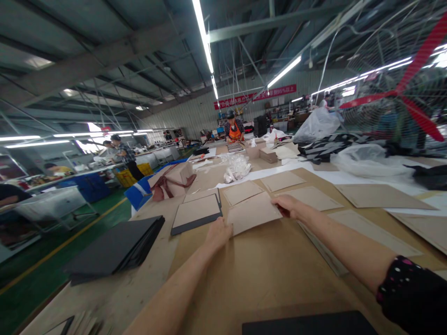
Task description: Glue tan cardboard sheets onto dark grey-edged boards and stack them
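A tan cardboard sheet (252, 212) lies on the long worktable (268, 274) between my two hands. My left hand (218, 234) grips its near left corner, fingers closed under the edge. My right hand (287, 206) pinches its right edge. More tan sheets (242, 191) lie just beyond it. A stack of boards with dark edges (196, 213) sits to the left of my left hand.
A pile of dark folded sheets (117, 246) lies at the table's left edge. Clear plastic bags (236, 166) and boxes sit further down. A person in an orange apron (234, 127) works at the far end. A red fan (407, 88) spins at right.
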The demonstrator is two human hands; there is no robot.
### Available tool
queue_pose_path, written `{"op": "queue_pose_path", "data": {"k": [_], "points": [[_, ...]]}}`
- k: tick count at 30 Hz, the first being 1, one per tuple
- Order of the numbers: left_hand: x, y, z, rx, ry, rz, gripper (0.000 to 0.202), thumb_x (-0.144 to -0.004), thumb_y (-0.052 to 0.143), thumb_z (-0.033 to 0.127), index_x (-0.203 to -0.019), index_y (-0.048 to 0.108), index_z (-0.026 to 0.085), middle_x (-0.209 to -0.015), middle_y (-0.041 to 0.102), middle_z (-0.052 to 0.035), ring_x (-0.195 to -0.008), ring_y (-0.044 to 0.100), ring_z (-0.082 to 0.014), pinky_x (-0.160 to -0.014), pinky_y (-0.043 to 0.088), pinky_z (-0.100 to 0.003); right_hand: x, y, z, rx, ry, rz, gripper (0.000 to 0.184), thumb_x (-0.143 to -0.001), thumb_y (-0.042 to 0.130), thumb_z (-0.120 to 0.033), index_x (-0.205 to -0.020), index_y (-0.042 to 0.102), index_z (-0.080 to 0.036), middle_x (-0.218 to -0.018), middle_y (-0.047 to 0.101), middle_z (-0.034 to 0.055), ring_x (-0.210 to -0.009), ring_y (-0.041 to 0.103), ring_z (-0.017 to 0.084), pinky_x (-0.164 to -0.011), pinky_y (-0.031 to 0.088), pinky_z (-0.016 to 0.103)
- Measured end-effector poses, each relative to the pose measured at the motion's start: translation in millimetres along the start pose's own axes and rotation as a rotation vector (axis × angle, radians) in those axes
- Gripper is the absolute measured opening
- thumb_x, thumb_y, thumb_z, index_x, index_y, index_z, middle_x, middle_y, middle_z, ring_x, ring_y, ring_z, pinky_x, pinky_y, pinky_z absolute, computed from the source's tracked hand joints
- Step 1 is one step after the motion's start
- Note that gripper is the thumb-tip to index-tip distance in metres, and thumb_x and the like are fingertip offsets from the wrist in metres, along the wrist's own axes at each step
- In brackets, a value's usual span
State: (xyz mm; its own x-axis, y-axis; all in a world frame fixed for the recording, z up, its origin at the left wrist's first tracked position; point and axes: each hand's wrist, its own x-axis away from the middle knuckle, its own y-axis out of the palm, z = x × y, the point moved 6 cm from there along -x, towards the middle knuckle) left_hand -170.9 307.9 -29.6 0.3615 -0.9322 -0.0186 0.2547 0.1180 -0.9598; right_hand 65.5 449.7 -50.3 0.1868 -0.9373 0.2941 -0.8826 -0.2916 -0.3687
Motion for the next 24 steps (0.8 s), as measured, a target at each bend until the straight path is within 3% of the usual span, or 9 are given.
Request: {"op": "queue_pose_path", "data": {"k": [3,6,8,12,15,18,20,22,24], "points": [[18,-6.5,14,-0.001,0.057,0.11,0.048,-0.095,0.061,0.046,-0.132,0.055,0.017,-0.129,0.058,-0.0123,-0.114,0.06,-0.0274,-0.097,0.051,-0.049,4,2,-10,-0.088,-0.018,-0.011,0.031,-0.1,0.064,-0.036,-0.122,0.062,-0.015,-0.116,0.063,0.009,-0.093,0.065,0.021,-0.078,0.059,0.039],[39,-8.1,39,0.0,0.175,0.199,0.083,-0.08,0.074,0.057,-0.144,0.043,0.013,-0.135,0.051,-0.0167,-0.129,0.048,-0.0333,-0.111,0.039,-0.047,16,13,-22,-0.142,-0.076,-0.024,0.03,-0.1,0.064,-0.036,-0.121,0.062,-0.015,-0.115,0.064,0.0087,-0.093,0.065,0.021,-0.078,0.059,0.038],[49,-8.6,55,0.01,0.243,0.22,0.091,-0.075,0.079,0.047,-0.148,0.039,0.013,-0.136,0.049,-0.0172,-0.132,0.044,-0.0342,-0.114,0.035,-0.044,32,23,-33,-0.165,-0.149,-0.034,0.028,-0.099,0.066,-0.035,-0.118,0.063,-0.015,-0.113,0.064,0.0082,-0.091,0.065,0.02,-0.076,0.059,0.037],[56,-28.3,65,0.104,0.232,0.276,0.058,-0.082,0.066,0.017,-0.138,0.053,0.014,-0.129,0.056,-0.0175,-0.124,0.053,-0.0328,-0.108,0.04,-0.044,90,33,-60,-0.22,-0.358,-0.084,0.027,-0.098,0.066,-0.038,-0.109,0.066,-0.014,-0.107,0.066,0.0066,-0.089,0.065,0.02,-0.075,0.057,0.036],[69,-62.3,52,0.258,0.14,0.38,0.031,-0.094,0.052,0.023,-0.121,0.065,0.015,-0.118,0.064,-0.0168,-0.117,0.061,-0.0311,-0.103,0.046,-0.042,139,23,-72,-0.278,-0.495,-0.14,0.031,-0.101,0.059,-0.044,-0.105,0.066,-0.014,-0.103,0.067,0.0065,-0.09,0.065,0.02,-0.079,0.055,0.037],[106,-90.1,35,0.451,0.045,0.493,0.041,-0.103,0.038,0.038,-0.122,0.065,0.014,-0.118,0.069,-0.0173,-0.12,0.062,-0.0293,-0.103,0.048,-0.039,176,0,-64,-0.314,-0.554,-0.094,0.035,-0.097,0.058,-0.049,-0.111,0.066,-0.019,-0.105,0.068,0.0062,-0.095,0.063,0.021,-0.077,0.051,0.033],[140,-94.1,33,0.556,0.01,0.544,0.049,-0.105,0.033,0.045,-0.132,0.06,0.014,-0.127,0.068,-0.0159,-0.128,0.059,-0.0263,-0.105,0.048,-0.036,193,-14,-48,-0.33,-0.557,-0.039,0.045,-0.091,0.06,-0.054,-0.121,0.064,-0.021,-0.111,0.067,0.007,-0.099,0.062,0.023,-0.075,0.049,0.033],[172,-84.1,35,0.803,-0.027,0.554,0.052,-0.104,0.037,0.05,-0.139,0.054,0.017,-0.136,0.064,-0.0135,-0.132,0.056,-0.0239,-0.105,0.049,-0.035,206,-22,-32,-0.345,-0.556,-0.011,0.057,-0.086,0.06,-0.06,-0.127,0.062,-0.021,-0.116,0.067,0.0086,-0.102,0.062,0.025,-0.075,0.049,0.034],[197,-62.8,42,1.201,-0.103,0.499,0.052,-0.101,0.046,0.05,-0.144,0.05,0.021,-0.141,0.061,-0.0112,-0.131,0.057,-0.0234,-0.102,0.053,-0.035,218,-27,-18,-0.357,-0.565,0.004,0.061,-0.084,0.061,-0.063,-0.126,0.064,-0.019,-0.116,0.067,0.0094,-0.101,0.062,0.027,-0.076,0.05,0.035]]}}
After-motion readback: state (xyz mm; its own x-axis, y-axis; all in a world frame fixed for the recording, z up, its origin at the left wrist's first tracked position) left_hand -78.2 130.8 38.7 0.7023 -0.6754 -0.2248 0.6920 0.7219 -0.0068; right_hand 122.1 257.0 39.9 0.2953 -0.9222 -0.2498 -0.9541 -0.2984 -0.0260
